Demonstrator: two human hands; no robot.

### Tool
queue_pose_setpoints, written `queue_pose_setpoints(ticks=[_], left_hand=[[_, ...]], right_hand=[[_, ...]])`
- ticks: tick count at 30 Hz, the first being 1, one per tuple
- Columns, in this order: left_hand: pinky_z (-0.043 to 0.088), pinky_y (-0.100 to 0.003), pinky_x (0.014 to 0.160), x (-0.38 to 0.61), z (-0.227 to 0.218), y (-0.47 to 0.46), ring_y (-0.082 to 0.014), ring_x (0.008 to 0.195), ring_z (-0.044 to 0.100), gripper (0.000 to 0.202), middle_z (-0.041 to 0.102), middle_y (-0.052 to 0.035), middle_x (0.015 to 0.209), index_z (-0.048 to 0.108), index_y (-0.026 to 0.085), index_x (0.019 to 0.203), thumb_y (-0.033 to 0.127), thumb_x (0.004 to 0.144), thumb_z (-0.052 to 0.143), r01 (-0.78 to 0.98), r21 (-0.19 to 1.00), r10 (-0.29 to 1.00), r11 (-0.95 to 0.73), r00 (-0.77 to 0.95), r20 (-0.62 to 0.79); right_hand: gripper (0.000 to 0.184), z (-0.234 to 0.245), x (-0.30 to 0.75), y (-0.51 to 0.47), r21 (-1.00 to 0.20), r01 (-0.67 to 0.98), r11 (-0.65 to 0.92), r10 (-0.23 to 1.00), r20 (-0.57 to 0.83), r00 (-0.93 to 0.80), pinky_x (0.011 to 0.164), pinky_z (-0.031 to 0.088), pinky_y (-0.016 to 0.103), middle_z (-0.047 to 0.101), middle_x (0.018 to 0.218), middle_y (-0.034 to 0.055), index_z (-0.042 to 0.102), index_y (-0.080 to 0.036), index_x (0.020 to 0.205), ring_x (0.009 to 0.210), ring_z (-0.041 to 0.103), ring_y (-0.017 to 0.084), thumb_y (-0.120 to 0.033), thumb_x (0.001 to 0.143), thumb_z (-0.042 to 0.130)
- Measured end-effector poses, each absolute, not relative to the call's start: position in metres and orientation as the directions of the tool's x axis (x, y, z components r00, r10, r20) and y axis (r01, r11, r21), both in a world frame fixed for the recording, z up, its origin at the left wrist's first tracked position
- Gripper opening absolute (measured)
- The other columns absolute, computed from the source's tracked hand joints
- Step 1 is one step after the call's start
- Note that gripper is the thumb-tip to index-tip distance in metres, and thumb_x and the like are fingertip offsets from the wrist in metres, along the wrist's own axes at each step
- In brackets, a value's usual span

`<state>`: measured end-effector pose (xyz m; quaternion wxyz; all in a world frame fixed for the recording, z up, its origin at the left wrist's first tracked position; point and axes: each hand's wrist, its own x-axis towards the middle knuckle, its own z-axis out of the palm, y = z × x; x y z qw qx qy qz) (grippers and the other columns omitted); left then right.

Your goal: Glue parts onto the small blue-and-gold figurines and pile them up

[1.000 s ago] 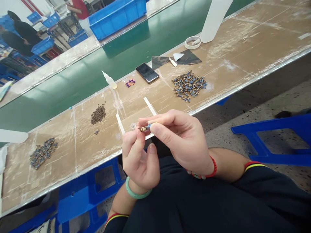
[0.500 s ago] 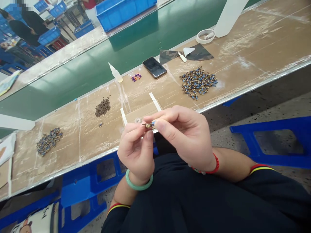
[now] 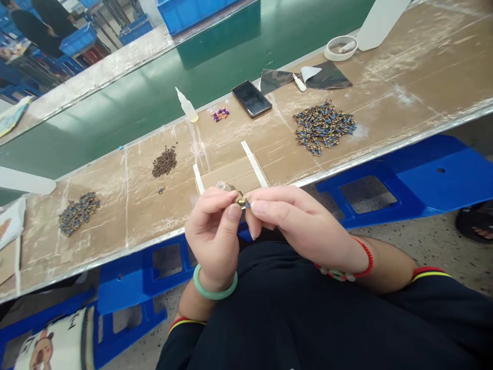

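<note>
My left hand [image 3: 213,226] is closed in a pinch on a tiny blue-and-tan figure-like piece [image 3: 242,200], with a dark brown bit at its top. My right hand [image 3: 296,213] pinches the blue end of the same piece from the other side; fingertips hide part of it. Below and beyond my hands lies a cardboard mat [image 3: 231,173] with white strips along its sides. A heap of similar blue-and-gold pieces [image 3: 325,128] is to the right, another heap [image 3: 79,213] far left. Small brown discs [image 3: 165,162] form a pile left of the mat, near a single loose piece [image 3: 160,190].
Along the table's far side are a dropper bottle [image 3: 187,105], purple-and-orange bits [image 3: 220,114], a phone [image 3: 251,98], dark patterned sheets [image 3: 331,75], a small white tube [image 3: 299,82] and a tape roll [image 3: 341,48]. Blue stools [image 3: 408,180] stand below the table edge.
The piece has turned between my fingertips, showing more of its tan part. My right hand has shifted slightly right and down, its fingers more bent. The view has tilted a little.
</note>
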<state>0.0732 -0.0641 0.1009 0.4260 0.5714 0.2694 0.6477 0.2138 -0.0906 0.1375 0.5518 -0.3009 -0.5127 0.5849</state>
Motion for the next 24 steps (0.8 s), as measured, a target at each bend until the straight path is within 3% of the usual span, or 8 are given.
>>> queue_pose_setpoints(ticks=[4, 7, 12, 17, 24], left_hand=[[0.058, -0.023, 0.075, 0.075, 0.108, -0.068, -0.0086, 0.071, 0.064, 0.011, 0.072, 0.0022, 0.083, 0.083, 0.034, 0.093, 0.037, 0.083, 0.088, -0.422, 0.891, 0.964, -0.167, 0.121, 0.238], [0.056, -0.022, 0.066, 0.076, 0.113, -0.069, -0.0064, 0.057, 0.056, 0.013, 0.067, 0.0043, 0.073, 0.084, 0.035, 0.093, 0.037, 0.081, 0.089, -0.495, 0.869, 0.964, -0.012, 0.225, 0.141], [0.053, -0.022, 0.065, 0.078, 0.118, -0.071, -0.0078, 0.057, 0.052, 0.011, 0.052, 0.0052, 0.058, 0.083, 0.032, 0.087, 0.036, 0.080, 0.089, -0.519, 0.852, 0.966, 0.068, 0.247, 0.074], [0.054, -0.022, 0.068, 0.076, 0.122, -0.076, -0.0075, 0.062, 0.053, 0.012, 0.060, 0.0034, 0.073, 0.080, 0.028, 0.083, 0.034, 0.078, 0.089, -0.531, 0.835, 0.973, 0.145, 0.230, -0.023], [0.056, -0.028, 0.070, 0.075, 0.125, -0.080, -0.0148, 0.075, 0.061, 0.021, 0.066, -0.0002, 0.086, 0.077, 0.026, 0.080, 0.036, 0.070, 0.093, -0.535, 0.809, 0.968, 0.241, 0.192, -0.161]], right_hand=[[0.034, 0.137, 0.211, -0.092, -0.939, -0.300, 0.170, 0.960, 0.226, -0.165, 0.069, 0.044, 0.026, 0.054, 0.063, -0.0046, 0.057, -0.019, 0.064, 0.064, 0.049, 0.010, -0.021, 0.097, 0.050], [0.033, 0.136, 0.210, -0.092, -0.943, -0.259, 0.211, 0.956, 0.254, -0.148, 0.071, 0.046, 0.025, 0.057, 0.067, -0.0037, 0.056, -0.020, 0.066, 0.068, 0.053, 0.011, -0.019, 0.098, 0.050], [0.033, 0.134, 0.211, -0.094, -0.946, -0.155, 0.286, 0.940, 0.308, -0.144, 0.066, 0.044, 0.024, 0.056, 0.069, -0.0034, 0.055, -0.020, 0.069, 0.068, 0.052, 0.011, -0.015, 0.101, 0.049], [0.036, 0.130, 0.211, -0.095, -0.920, 0.003, 0.391, 0.912, 0.387, -0.133, 0.064, 0.041, 0.025, 0.050, 0.068, -0.0028, 0.047, -0.019, 0.068, 0.066, 0.047, 0.011, -0.014, 0.104, 0.048], [0.033, 0.124, 0.205, -0.094, -0.827, 0.127, 0.548, 0.836, 0.543, -0.073, 0.067, 0.039, 0.027, 0.042, 0.067, -0.0037, 0.042, -0.020, 0.071, 0.066, 0.042, 0.011, -0.013, 0.103, 0.049]])
